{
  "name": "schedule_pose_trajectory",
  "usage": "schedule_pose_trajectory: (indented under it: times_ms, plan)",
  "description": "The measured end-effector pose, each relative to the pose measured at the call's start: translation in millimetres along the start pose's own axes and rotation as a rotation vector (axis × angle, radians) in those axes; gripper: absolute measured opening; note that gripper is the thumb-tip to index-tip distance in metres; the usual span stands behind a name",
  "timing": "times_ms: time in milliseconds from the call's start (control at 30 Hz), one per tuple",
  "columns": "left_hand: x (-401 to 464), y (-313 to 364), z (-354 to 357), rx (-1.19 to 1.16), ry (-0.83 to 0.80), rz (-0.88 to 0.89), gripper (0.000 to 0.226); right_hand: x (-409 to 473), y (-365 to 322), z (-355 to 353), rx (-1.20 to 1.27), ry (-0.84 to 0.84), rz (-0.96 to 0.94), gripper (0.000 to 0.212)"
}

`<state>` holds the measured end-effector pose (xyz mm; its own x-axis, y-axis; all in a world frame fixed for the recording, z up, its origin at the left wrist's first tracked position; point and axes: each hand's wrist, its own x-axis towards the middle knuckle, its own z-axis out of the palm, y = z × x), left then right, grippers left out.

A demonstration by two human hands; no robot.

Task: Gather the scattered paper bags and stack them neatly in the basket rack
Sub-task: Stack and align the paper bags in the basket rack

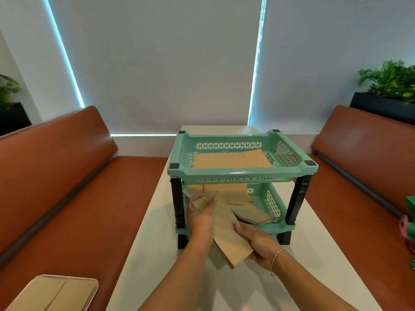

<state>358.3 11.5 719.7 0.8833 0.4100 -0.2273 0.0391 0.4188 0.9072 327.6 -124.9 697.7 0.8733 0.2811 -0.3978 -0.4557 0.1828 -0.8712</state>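
Fingers of both hands, left [200,217] & right [258,240], grip paper bags [231,241] at rack's [242,171] lower basket.

Beyond our left hand [199,217], the upper basket [242,173] hides the far ends of the paper bags [226,194]; their number we cannot tell.
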Motion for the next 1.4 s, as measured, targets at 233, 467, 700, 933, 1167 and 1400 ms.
schedule_pose_trajectory:
  times_ms: [233, 467, 700, 933, 1167, 1400]
  plan:
    - [-20, -26, 8, 0.205, -0.132, -0.244, 0.052, 11, 1, 2, -0.018, 0.201, -0.064, 0.014]
    - [-14, -24, 3, 0.255, -0.206, -0.322, 0.049, 10, -8, 12, -0.184, 0.333, -0.13, 0.018]
    - [16, -12, -2, 0.327, -0.118, -0.294, 0.054, 47, -37, -3, -0.627, 0.528, -0.194, 0.034]
    - [33, -22, -8, 0.262, -0.003, -0.331, 0.038, 93, -71, -25, -0.907, 0.669, -0.114, 0.041]
    - [42, -28, -14, 0.256, -0.042, -0.357, 0.036, 121, -79, -35, -1.067, 0.589, 0.061, 0.038]
    - [45, -34, -17, 0.284, -0.039, -0.353, 0.035, 137, -68, -30, -0.932, 0.614, 0.034, 0.026]
